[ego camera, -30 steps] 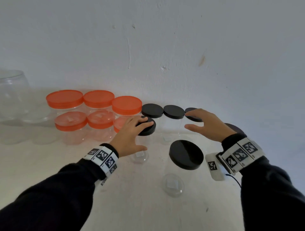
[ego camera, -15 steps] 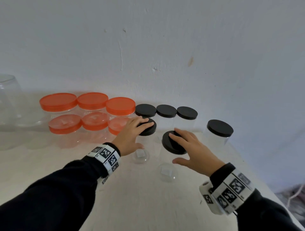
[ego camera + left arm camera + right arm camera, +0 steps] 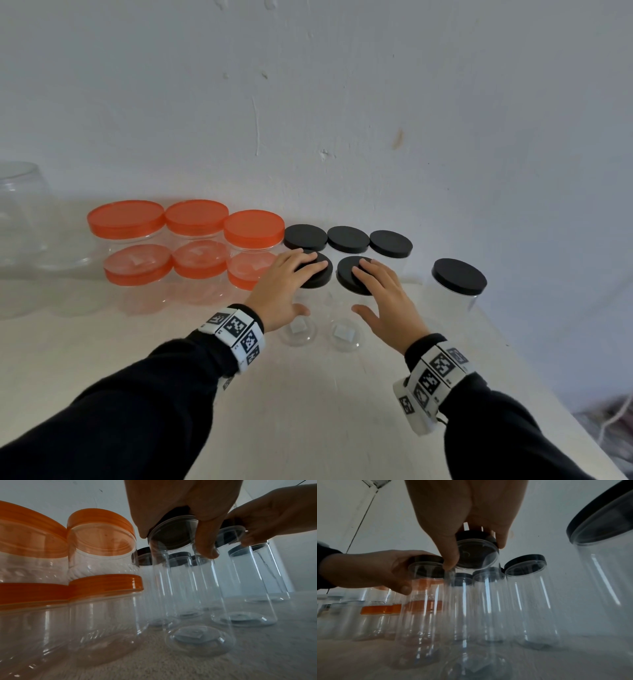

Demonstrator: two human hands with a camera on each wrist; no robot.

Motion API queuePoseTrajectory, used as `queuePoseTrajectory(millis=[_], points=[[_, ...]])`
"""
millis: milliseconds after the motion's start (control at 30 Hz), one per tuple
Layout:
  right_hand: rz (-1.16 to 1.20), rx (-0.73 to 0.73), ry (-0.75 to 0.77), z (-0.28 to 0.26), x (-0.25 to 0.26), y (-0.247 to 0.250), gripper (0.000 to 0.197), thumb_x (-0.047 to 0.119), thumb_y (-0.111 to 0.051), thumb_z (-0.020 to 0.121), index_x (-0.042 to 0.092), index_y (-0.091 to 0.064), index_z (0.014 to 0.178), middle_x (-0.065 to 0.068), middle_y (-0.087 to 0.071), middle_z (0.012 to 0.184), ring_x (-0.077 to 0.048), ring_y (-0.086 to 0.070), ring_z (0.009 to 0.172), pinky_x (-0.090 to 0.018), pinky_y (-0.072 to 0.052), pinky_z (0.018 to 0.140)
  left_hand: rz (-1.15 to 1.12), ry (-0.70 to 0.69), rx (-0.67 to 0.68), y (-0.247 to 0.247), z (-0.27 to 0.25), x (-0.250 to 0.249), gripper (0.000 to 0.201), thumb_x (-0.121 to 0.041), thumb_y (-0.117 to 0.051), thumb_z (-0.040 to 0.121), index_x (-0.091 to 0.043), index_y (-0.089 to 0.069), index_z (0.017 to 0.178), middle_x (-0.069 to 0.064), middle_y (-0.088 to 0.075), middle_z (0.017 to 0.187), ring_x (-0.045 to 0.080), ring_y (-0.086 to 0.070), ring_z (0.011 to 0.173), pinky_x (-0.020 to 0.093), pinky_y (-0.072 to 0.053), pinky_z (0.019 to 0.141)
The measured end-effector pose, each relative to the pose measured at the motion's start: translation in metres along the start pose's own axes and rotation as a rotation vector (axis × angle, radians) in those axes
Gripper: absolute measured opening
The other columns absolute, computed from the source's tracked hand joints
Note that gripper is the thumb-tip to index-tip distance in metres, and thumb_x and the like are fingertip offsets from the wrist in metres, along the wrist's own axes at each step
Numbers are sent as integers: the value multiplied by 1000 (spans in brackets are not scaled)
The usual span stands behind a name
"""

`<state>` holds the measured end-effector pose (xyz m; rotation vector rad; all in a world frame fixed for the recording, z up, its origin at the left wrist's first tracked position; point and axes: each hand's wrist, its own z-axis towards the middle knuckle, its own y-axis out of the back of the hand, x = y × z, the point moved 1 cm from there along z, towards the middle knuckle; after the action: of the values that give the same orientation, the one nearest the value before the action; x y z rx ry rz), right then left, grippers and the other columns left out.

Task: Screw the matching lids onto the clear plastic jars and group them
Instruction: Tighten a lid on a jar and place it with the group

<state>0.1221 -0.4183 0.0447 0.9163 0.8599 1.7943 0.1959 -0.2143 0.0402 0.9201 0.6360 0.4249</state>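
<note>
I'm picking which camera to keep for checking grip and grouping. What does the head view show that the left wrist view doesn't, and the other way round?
Only the head view shows the whole layout: six orange-lidded jars in two rows, the lone black-lidded jar standing apart at the right, and an open clear jar far left. Only the left wrist view shows the left hand's thumb against the jar wall below its lid, and the jar bases. Both show the left hand and right hand each on a black-lidded jar, side by side.

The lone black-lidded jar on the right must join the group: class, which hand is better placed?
The right hand. The lone jar stands on its side; the left hand would cross over.
</note>
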Motion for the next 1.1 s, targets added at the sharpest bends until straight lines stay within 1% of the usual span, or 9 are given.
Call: queuePoseTrajectory(millis=[133, 367, 633, 800, 867, 933, 967, 1033, 1100], points=[[22, 25, 1, 6, -3, 0, 60, 16, -69, 82, 6, -44, 136, -9, -38, 145, -26, -28, 138, -27, -23, 107, 0, 2, -10, 0, 2, -1, 86, -22, -81, 68, -20, -36, 142, 0, -33, 147, 23, -20, 138, 35, -21, 109], [20, 11, -6, 17, -6, -7, 60, 16, -69, 83, 7, -44, 136, -10, -38, 145, -28, -29, 137, -29, -24, 107, 21, 17, -3, -2, 5, -3, 87, -24, -80, 70, -23, -33, 143, -2, -30, 149, 20, -16, 139, 34, -20, 111], [-49, -28, 8, 21, -8, -12, 62, 19, -75, 77, 3, -49, 132, -16, -48, 137, -37, -42, 129, -44, -38, 102, -5, 47, -12, -5, 6, -4, 87, -22, -79, 70, -24, -32, 143, -3, -28, 149, 19, -13, 139, 30, -16, 110], [-107, -11, 2, 22, -4, -13, 63, 18, -77, 75, 0, -51, 129, -20, -49, 135, -40, -45, 126, -50, -40, 102, 1, 65, -18, -4, 6, -6, 87, -21, -80, 70, -24, -34, 143, -1, -29, 149, 20, -14, 139, 34, -17, 111], [-129, 5, -8, 23, -1, -11, 64, 24, -71, 81, 3, -44, 136, -18, -40, 143, -37, -34, 134, -51, -32, 109, 13, 71, -9, -4, 6, -7, 87, -21, -80, 70, -23, -33, 143, -1, -29, 148, 20, -14, 139, 34, -17, 112], [-148, 91, -42, 21, -1, -7, 69, 44, -52, 90, 10, -28, 145, -9, -19, 154, -28, -11, 144, -45, -10, 118, 20, 76, 0, -4, 6, -8, 86, -22, -79, 71, -24, -32, 143, -1, -28, 149, 20, -13, 139, 34, -17, 112], [-161, 105, -57, 20, -4, -4, 74, 56, -38, 89, 14, -22, 147, -6, -12, 156, -25, -2, 145, -42, -2, 117, 20, 79, 7, -3, 6, -9, 86, -22, -79, 71, -24, -32, 143, -2, -27, 149, 20, -12, 139, 34, -17, 112], [-143, 35, -102, 16, -11, 8, 81, 69, -22, 84, 16, -25, 147, -5, -11, 157, -24, 0, 145, -42, 1, 115, 22, 84, 17, -2, 6, -9, 86, -23, -78, 72, -24, -31, 144, -2, -26, 150, 20, -12, 139, 34, -16, 112], [-159, -80, -178, 10, -25, 24, 70, 60, -33, 88, 15, -35, 142, -8, -18, 155, -27, -5, 144, -47, -4, 116, 26, 87, 17, -2, 6, -8, 86, -24, -78, 72, -25, -31, 144, -2, -26, 150, 20, -12, 139, 33, -16, 112]])
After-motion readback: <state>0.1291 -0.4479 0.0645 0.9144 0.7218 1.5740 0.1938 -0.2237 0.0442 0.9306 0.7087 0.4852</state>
